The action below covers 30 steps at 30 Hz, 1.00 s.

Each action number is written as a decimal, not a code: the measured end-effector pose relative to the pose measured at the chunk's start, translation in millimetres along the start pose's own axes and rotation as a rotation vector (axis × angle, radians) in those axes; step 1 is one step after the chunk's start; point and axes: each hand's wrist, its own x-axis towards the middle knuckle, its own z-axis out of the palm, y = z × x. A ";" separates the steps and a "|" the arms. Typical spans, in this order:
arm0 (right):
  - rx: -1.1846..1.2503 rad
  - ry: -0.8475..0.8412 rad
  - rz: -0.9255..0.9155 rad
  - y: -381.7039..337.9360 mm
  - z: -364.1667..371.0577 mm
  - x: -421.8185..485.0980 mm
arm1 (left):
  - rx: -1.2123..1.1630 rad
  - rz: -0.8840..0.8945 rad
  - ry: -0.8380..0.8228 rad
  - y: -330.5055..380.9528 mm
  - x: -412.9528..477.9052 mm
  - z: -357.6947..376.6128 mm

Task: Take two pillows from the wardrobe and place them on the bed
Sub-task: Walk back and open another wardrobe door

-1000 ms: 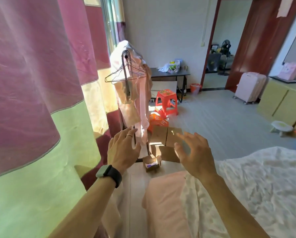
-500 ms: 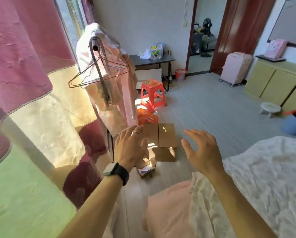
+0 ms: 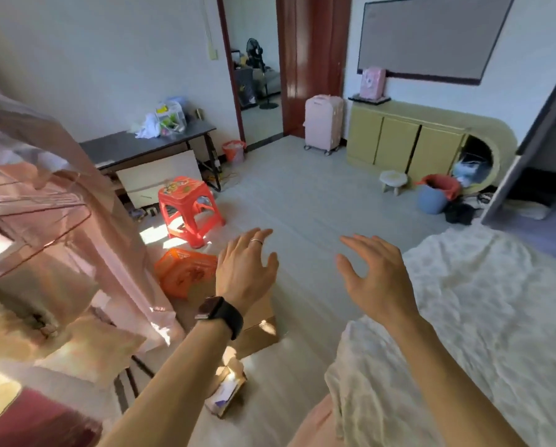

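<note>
Hands first: your left hand (image 3: 246, 269) hangs mid-frame with fingers spread and nothing in them, a ring on one finger and a dark watch (image 3: 220, 312) on the wrist. Your right hand (image 3: 375, 277) hovers beside it, well apart, palm down, fingers loosely fanned, also empty.

Below your left wrist a brown cardboard box (image 3: 258, 330) sits on the floor, partly hidden by your forearm, and a smaller open box (image 3: 226, 393) lies nearer the bottom of the frame. Just left of the hand an orange basket (image 3: 184, 272) lies on the floor, with a red plastic stool (image 3: 188, 209) above it in a patch of sun. Pink garments on hangers (image 3: 54, 201) fill the left edge, blurred.

Under your right forearm the bed (image 3: 483, 333) spreads across the lower right, covered by a rumpled white sheet; no pillow shows on it.

Farther out, a dark desk (image 3: 147, 146) stands against the wall at upper left with bags on top. A pink suitcase (image 3: 323, 127) stands beside the open doorway (image 3: 257, 69) at top centre. A yellow cabinet (image 3: 408, 140) runs along the upper right wall, with a small white stool (image 3: 393, 180) and a blue bucket (image 3: 433, 198) in front of it. At the right edge a dark panel (image 3: 528, 130) frames an opening; whether that is the wardrobe you cannot tell. The floor between your hands and the doorway lies bare.
</note>
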 end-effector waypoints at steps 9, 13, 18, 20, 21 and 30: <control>-0.192 0.225 0.347 48.2 41.2 97.6 | -0.126 0.419 -0.178 32.5 199.3 90.7; -0.263 0.273 0.493 57.4 55.2 143.1 | -0.169 0.553 -0.243 42.0 270.9 110.9; -0.320 0.332 0.578 70.1 61.3 198.4 | -0.211 0.643 -0.239 53.0 343.0 119.4; -0.347 0.347 0.588 76.9 60.3 218.4 | -0.223 0.658 -0.234 58.3 368.3 122.0; -0.356 0.355 0.595 80.7 59.3 227.9 | -0.230 0.664 -0.233 61.1 380.2 124.0; -0.401 0.385 0.574 152.5 49.9 325.3 | -0.248 0.698 -0.242 113.8 492.5 172.7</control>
